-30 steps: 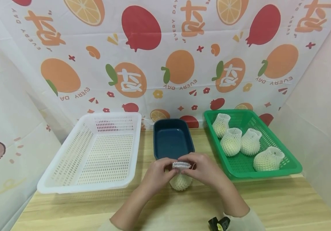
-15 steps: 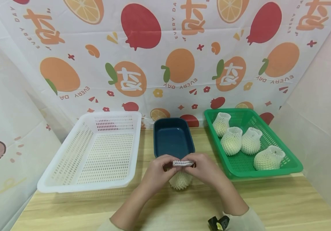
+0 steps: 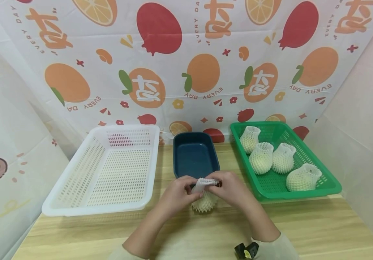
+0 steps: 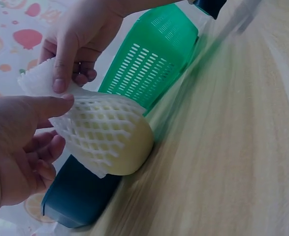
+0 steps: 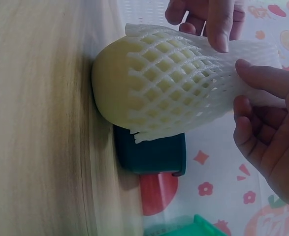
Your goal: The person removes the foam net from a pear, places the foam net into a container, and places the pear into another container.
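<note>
A pale yellow round fruit (image 5: pixel 109 81) stands on the wooden table in front of me, its lower end bare in both wrist views. A white foam net (image 3: pixel 205 202) covers its upper part and rises past it as a loose neck. My left hand (image 3: pixel 179 193) pinches the neck from the left, thumb on the near side. From the right, my right hand (image 3: pixel 231 188) pinches the same neck between thumb and fingers. In the left wrist view both thumbs lie on the net close together. The fruit's top is hidden within the net.
A dark blue bin (image 3: pixel 195 160) stands just behind the hands. On the left is a white slotted basket (image 3: pixel 121 180). The green basket (image 3: pixel 272 186) on the right holds several netted fruits (image 3: pixel 260 159). A printed cloth (image 3: pixel 173 83) hangs behind the table.
The net's rim, folded flat between the fingers half a second ago, now stands up as a taller neck. Both hands stay at about the same place.
</note>
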Demonstrator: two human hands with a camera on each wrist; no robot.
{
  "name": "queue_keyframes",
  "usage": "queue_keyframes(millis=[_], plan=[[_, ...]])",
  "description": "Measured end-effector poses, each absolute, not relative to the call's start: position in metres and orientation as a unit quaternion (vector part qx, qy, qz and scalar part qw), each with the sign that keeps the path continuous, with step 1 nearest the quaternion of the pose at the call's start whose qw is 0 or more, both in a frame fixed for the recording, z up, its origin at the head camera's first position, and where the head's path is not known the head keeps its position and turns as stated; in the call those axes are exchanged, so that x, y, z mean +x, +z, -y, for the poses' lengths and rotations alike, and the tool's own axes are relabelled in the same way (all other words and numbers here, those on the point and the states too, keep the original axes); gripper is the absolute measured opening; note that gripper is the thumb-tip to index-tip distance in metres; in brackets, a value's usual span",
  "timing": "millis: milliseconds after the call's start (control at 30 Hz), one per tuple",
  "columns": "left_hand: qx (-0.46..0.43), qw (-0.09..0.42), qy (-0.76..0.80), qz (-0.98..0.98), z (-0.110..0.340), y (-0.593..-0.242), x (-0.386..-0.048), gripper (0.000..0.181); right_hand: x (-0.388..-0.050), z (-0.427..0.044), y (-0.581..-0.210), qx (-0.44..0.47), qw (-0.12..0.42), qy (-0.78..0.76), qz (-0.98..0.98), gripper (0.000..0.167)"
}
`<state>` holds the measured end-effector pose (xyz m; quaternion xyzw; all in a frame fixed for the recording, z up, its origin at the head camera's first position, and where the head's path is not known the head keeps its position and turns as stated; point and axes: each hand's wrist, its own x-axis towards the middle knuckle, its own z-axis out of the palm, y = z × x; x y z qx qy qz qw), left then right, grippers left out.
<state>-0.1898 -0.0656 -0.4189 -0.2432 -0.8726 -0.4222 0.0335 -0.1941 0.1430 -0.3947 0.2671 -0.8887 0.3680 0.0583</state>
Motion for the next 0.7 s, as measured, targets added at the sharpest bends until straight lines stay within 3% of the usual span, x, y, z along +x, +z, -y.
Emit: queue_keyframes(millis=[167,467,700], plan=[[-0.245,0.055,-0.426,0.869,0.0637,-0.4207,-0.1900,0.011,-0.1935,-0.1433,-0.3938,0.270,0.060,0.372,0.886,0.016],[-0.229,0.074,-0.445,0.863,0.0634,-0.4199,-0.1894,0.007,-0.1949,-0.1444,-0.3932,0.227,0.013,0.382,0.896,0.053],[-0.204,0.066,-0.477,0.853,0.0631,-0.4151,-0.1878,0.009,-0.1969,-0.1460,-0.3964,0.211,-0.021,0.401,0.891,0.044]])
